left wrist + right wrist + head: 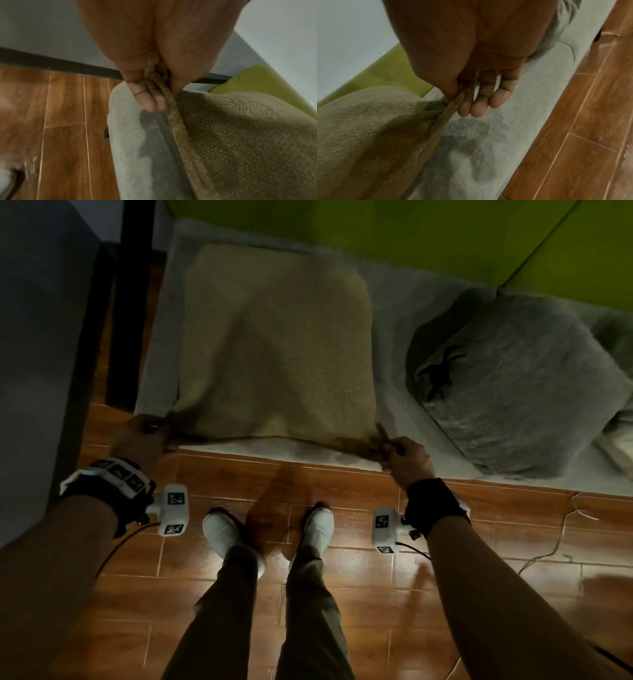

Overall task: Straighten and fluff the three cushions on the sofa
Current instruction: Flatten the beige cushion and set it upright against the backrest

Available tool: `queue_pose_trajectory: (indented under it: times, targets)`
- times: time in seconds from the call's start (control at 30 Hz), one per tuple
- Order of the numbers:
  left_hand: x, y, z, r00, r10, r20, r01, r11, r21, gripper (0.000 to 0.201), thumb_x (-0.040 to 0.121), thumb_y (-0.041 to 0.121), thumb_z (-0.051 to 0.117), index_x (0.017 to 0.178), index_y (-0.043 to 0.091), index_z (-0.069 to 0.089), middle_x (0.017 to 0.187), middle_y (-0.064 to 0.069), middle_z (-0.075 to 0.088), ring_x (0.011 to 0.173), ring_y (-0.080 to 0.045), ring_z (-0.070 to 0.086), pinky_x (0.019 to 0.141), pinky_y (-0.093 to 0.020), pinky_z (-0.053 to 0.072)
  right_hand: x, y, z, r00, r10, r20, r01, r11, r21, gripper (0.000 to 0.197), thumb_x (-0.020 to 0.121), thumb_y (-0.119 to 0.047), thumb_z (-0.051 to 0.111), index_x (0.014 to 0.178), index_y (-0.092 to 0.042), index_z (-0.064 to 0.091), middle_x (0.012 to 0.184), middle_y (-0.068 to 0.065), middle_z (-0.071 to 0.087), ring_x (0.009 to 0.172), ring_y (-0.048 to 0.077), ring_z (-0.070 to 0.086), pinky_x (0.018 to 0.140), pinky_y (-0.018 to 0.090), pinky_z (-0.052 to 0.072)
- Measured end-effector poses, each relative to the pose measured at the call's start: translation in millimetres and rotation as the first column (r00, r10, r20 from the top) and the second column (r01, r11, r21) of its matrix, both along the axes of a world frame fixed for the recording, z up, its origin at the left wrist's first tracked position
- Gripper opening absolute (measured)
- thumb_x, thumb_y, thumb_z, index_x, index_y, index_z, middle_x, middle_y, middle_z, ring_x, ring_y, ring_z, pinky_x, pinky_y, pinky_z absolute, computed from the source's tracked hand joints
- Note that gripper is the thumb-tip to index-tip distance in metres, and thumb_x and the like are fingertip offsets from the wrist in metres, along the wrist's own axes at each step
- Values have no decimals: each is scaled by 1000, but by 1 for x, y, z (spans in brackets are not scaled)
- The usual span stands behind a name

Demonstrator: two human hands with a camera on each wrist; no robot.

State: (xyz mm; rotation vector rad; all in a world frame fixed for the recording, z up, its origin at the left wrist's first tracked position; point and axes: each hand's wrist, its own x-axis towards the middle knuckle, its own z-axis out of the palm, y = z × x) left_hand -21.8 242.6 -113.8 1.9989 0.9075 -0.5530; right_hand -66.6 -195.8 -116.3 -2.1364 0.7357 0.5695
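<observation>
A tan, nubbly cushion (277,350) lies flat on the pale grey sofa seat (397,409). My left hand (145,440) pinches its near left corner, and in the left wrist view the corner seam (164,89) runs between thumb and fingers (150,100). My right hand (404,457) pinches the near right corner (453,104); three other fingers (481,100) hang straight beside it. A grey cushion (520,385) sits crumpled further right on the seat. Only the edge of a third pale cushion (620,436) shows at the far right.
The green sofa back (376,231) runs behind the cushions. A dark post (133,302) and a grey wall (41,337) stand to the left. My white shoes (222,532) are on the brown wood-look floor (342,484) close to the seat's front edge.
</observation>
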Motion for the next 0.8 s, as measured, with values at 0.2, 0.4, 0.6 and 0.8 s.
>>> queue_pose_trajectory:
  times: [0.2,0.4,0.6,0.8]
  targets:
    - [-1,-2,24,988,-153,30,146,975,166,29,96,13,63,121,0,59,104,-21,66,65,-16,56,56,-22,41,3,-5,-6,960,210,-186,-242,955,-171,21,101,-26,57,118,-17,66,106,15,74,98,33,70,86,40,58]
    - [17,-41,57,906,-373,200,297,896,329,67,93,38,63,150,29,30,156,-9,28,139,-36,33,110,-52,35,26,23,42,909,395,136,-327,876,-355,57,104,-47,46,156,-25,36,162,7,35,146,29,33,117,45,32]
    - [56,-104,41,619,-761,192,604,618,503,95,81,81,44,152,52,-13,164,3,-26,152,-34,-18,115,-67,4,82,91,47,683,683,260,-555,716,-423,82,96,-74,35,160,-43,-3,172,-3,-10,157,26,-11,125,58,1]
    - [57,-91,-21,550,-825,-130,772,442,457,105,66,95,30,140,57,-33,149,11,-51,146,-31,-35,112,-74,6,82,94,-35,643,762,-72,-716,566,-408,101,77,-96,29,147,-53,-31,156,-11,-43,151,25,-32,115,73,-6]
